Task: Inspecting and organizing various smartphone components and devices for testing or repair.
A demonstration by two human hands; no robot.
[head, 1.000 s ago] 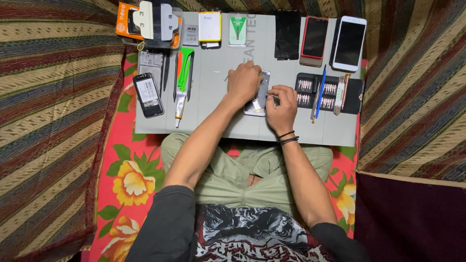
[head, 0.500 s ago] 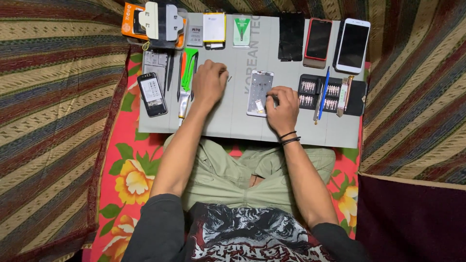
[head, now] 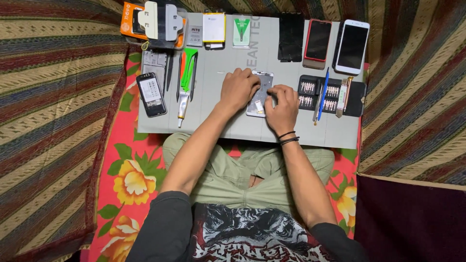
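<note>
Both grips, left hand [head: 239, 88] and right hand [head: 281, 104], clasp opened phone [head: 260, 92] between them.

Striped blankets [head: 53, 121], perhaps floor bedding.

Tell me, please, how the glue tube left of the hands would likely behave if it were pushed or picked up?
The glue tube looks long and narrow, so it would probably feel light. It lies flat on the grey mat, and its flattened upper end suggests it would slide or pivot rather than roll. Its body seems soft and may dent when squeezed.
</note>
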